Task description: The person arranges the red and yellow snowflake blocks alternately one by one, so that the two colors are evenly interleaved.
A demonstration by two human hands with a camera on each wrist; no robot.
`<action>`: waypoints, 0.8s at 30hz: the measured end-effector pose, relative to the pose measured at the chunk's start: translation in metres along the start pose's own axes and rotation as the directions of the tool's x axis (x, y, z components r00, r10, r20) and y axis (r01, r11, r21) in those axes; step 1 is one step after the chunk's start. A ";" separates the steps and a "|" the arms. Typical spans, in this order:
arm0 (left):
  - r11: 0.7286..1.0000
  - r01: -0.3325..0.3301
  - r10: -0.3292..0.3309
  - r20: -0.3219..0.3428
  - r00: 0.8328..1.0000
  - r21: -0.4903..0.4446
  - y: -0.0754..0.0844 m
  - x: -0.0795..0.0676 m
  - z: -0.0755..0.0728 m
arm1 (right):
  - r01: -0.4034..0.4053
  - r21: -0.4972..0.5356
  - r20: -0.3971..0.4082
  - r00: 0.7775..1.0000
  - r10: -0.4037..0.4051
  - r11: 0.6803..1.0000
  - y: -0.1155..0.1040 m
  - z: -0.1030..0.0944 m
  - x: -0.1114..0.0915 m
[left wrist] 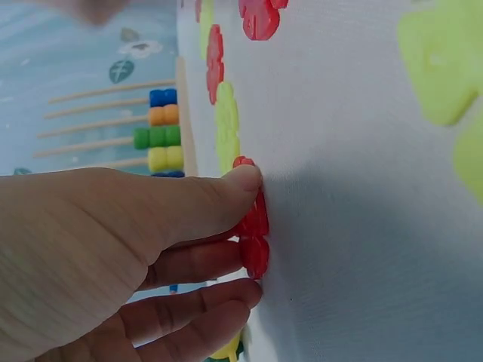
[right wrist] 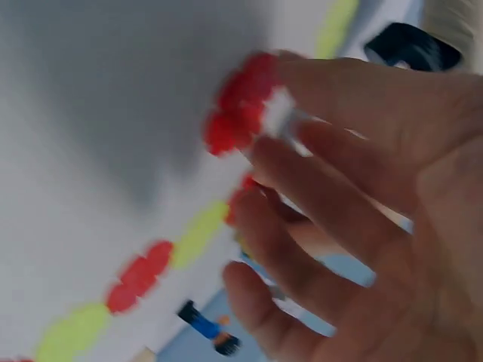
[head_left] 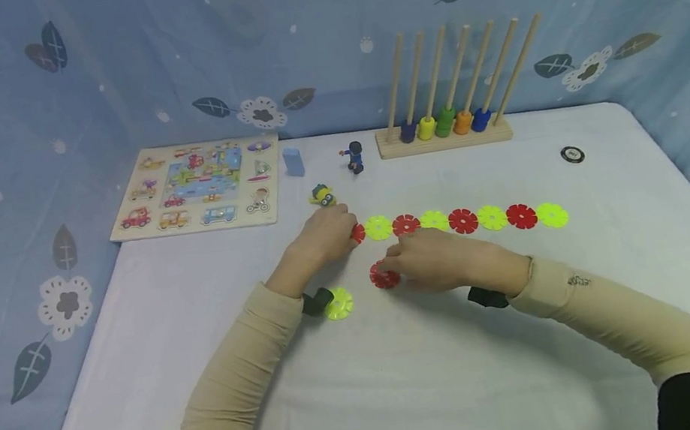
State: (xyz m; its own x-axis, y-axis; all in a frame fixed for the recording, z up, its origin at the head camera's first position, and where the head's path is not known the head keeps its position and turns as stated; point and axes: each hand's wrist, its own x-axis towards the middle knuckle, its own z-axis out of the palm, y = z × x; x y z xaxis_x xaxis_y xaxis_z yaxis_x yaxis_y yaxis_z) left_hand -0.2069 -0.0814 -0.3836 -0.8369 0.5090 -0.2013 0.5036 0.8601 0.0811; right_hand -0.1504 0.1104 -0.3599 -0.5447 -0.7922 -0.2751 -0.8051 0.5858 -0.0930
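Observation:
A row of red and yellow-green flower-shaped plastic discs runs across the white table. At its left end my left hand (head_left: 324, 237) pinches a red flower disc (left wrist: 255, 241) between thumb and fingers, its edge at the tabletop. Nearer to me, my right hand (head_left: 434, 258) holds another red flower disc (right wrist: 240, 102) by its edge with thumb and fingertips. In the head view that disc appears just below the row. A loose yellow-green disc (head_left: 339, 304) lies beside my left wrist. The row continues rightward to a yellow-green end disc (head_left: 552, 215).
Beyond my left hand stand a small yellow figure (head_left: 322, 195), a dark-blue toy figure (head_left: 354, 158) and a blue block (head_left: 293, 162). A picture puzzle board (head_left: 197, 188) lies back left. A wooden peg rack (head_left: 445, 139) stands at the back; a black round disc (head_left: 572, 155) lies right.

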 end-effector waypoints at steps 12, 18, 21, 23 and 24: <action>1.000 -0.003 0.003 0.011 1.000 0.010 0.001 0.002 0.001 | -0.016 0.025 0.003 1.000 0.016 1.000 0.004 0.014 0.014; 1.000 0.005 -0.005 0.009 1.000 0.003 0.000 0.002 0.002 | -0.043 0.054 0.055 0.998 0.040 0.998 0.006 0.008 0.016; 1.000 0.004 -0.004 0.010 1.000 0.000 0.000 0.001 0.002 | -0.056 0.034 0.089 0.995 0.053 0.998 0.007 0.006 0.018; 1.000 0.003 -0.003 0.008 1.000 0.001 -0.001 0.001 0.001 | -0.058 0.020 0.116 0.992 0.055 0.998 0.007 0.004 0.020; 1.000 0.002 -0.002 0.006 1.000 0.003 -0.001 0.001 0.001 | -0.058 0.017 0.131 0.990 0.055 0.998 0.007 0.003 0.021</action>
State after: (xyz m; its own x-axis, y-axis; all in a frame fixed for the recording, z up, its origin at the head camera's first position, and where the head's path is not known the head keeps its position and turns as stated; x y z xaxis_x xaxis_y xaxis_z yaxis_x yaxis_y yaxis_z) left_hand -0.2080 -0.0817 -0.3850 -0.8367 0.5069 -0.2074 0.5024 0.8611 0.0776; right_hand -0.1668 0.0988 -0.3688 -0.5527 -0.7298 -0.4024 -0.7682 0.6333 -0.0934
